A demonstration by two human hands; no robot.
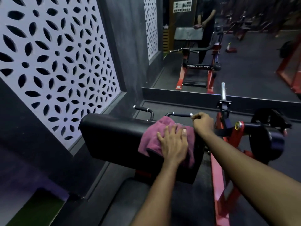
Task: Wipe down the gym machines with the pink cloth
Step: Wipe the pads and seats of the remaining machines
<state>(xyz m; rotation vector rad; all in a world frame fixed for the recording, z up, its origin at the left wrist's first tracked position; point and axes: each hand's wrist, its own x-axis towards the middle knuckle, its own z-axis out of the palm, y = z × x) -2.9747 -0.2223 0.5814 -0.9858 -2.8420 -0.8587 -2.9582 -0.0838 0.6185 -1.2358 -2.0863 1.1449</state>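
Item: pink cloth (151,136), bunched at the right end of the arm pad (114,136). It is pressed flat by the left hand (174,142), fingers spread. The right hand (203,123) is curled at the pad's far right corner beside the handle (181,114); whether anything is pinched cannot be told. Advised: even pressure is applied and overlapping strokes are drawn toward the left end, edges included.

The cloth (150,137) lies on the pad's (112,136) right end, under the left hand (174,142) — the right hand (203,122) beyond it, at a handle's (181,114) end; mirror (244,54) behind.
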